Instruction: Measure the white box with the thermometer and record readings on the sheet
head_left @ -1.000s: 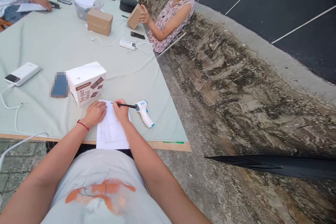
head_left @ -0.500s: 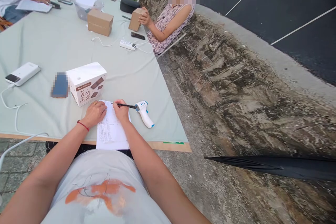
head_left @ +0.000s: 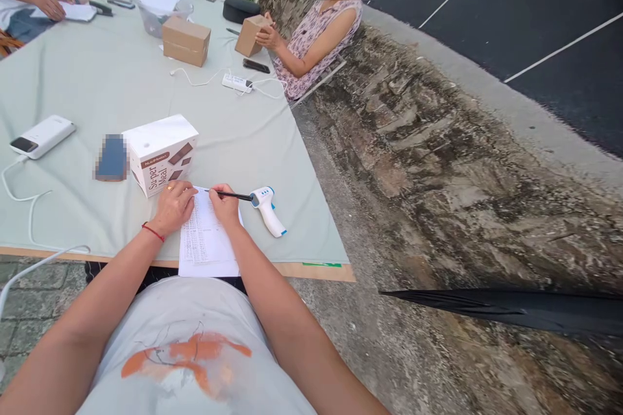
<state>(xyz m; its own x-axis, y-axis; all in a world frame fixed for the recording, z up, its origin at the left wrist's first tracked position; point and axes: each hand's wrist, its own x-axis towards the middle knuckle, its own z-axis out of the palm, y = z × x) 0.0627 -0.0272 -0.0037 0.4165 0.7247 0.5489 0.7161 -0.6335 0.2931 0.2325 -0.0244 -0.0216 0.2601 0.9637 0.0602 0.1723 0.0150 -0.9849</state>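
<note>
A sheet of paper with printed rows [head_left: 202, 240] lies at the table's near edge. My right hand [head_left: 225, 206] pinches a black pen [head_left: 238, 195], its tip at the upper part of the sheet. The pen's back end overlaps the head of a white and blue infrared thermometer [head_left: 267, 213] on the cloth. On the paper's upper left edge rests my left hand [head_left: 174, 206], fingers laid out and holding nothing, a red string bracelet at the wrist. Just beyond it stands a white Super Meal box [head_left: 163, 149], partly covered by those fingers.
Left of the box are a blurred dark phone [head_left: 111, 157] and a white power bank [head_left: 43, 137] with its cable. Farther off sit a cardboard box [head_left: 185, 42], a power strip [head_left: 237, 83] and a plastic tub [head_left: 153, 19]. At right, a person handles another carton [head_left: 250, 37].
My left hand has shifted slightly up and left, its fingers more bent. The right hand and pen stay put. Farther away, the person at left has drawn a hand back over their papers.
</note>
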